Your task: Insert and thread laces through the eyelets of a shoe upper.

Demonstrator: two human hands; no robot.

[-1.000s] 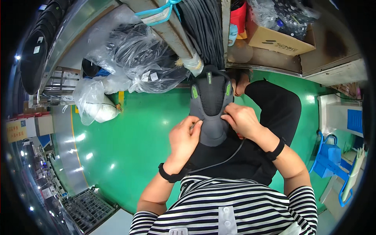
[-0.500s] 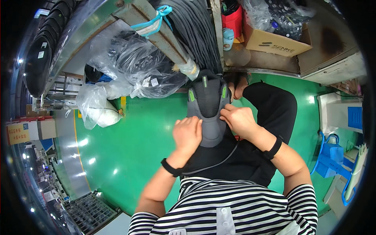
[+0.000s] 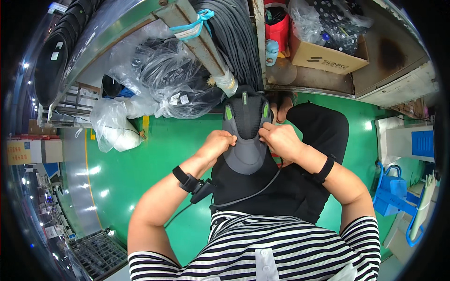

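Across my thighs lies a grey and black piece that looks like a shoe upper (image 3: 246,152), its rounded grey end toward me. It has a dark ribbed middle, a small label at the far end and a green accent on each side. My left hand (image 3: 218,144) is closed, pinching the left edge of the upper near its middle. On the opposite edge my right hand (image 3: 281,142) is closed too, thumb and forefinger pressed together on the grey rim. The fingertips partly hide what they grip.
A metal rack post (image 3: 206,51) stands ahead, beside bagged dark material (image 3: 168,79) and hanging black cords (image 3: 236,42). A cardboard box (image 3: 328,56) sits on the shelf at far right. A cable (image 3: 248,194) crosses my lap; a blue stool-like object (image 3: 393,187) is at right.
My left hand has turned, and its forearm has swung outward to the left, showing the device on the wrist strap. My right hand stays at the right edge, shifted slightly left.
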